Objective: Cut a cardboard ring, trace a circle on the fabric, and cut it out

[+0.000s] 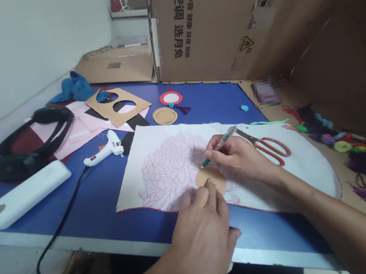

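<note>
My right hand [237,153] is closed around a green-and-clear pen [226,139], its tip at the upper edge of a round cardboard disc [217,176]. My left hand [202,225] presses fingertips onto the disc from the near side; its fingers lie over the disc, not wrapped round anything. Under the disc spreads a white cloth [130,179] printed with a large pale pink flower [171,170] and bordered by a dark red near edge. Scissors with orange handles [273,147] rest on this cloth, just beyond my right hand, their blades partly hidden.
A white glue gun [107,149], a white oblong case [28,195] and a black headset [19,156] lie left. Behind are a cardboard sheet with two round holes [126,116], a cardboard ring [165,116] and a red-rimmed pendant [171,97]. Cardboard walls [205,24] enclose the back; colourful tassels [343,144] lie right.
</note>
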{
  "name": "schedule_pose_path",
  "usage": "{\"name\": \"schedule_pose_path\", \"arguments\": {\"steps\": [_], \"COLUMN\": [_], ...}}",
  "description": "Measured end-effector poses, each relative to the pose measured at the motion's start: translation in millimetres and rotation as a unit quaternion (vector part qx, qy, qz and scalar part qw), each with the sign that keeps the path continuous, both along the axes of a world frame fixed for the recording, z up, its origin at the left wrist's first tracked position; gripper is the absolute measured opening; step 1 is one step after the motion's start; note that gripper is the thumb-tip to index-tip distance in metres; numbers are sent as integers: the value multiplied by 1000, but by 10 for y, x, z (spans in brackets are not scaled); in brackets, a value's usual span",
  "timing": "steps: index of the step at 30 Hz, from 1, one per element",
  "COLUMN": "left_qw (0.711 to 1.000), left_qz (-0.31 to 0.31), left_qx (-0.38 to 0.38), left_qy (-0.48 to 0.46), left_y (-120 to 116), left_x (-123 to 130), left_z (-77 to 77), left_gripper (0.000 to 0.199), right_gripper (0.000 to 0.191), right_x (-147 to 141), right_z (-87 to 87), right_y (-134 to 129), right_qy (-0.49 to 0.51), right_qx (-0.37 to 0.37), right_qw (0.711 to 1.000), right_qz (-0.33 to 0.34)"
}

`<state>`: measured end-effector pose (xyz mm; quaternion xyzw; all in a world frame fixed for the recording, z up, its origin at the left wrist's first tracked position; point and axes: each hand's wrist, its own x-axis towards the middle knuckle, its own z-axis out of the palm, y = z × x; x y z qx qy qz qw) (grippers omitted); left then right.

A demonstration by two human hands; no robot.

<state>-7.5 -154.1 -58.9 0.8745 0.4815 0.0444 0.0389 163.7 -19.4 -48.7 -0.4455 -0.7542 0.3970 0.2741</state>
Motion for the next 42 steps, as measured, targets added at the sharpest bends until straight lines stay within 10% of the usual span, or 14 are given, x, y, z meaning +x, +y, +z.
{"name": "schedule_pose_path", "arguments": {"steps": [42], "left_qw": [1000], "left_qz": [7], "left_qx": [-7], "left_qy": [14], "left_y": [1], "left_x": [16], "left_z": [42], "left_gripper": [67], "right_gripper": [24], "right_x": [-162], "right_z": [35], "right_y": [-196], "right_qy": [-15], "right_qx": [-78], "right_qw": [995], "right_qz": [58]}}
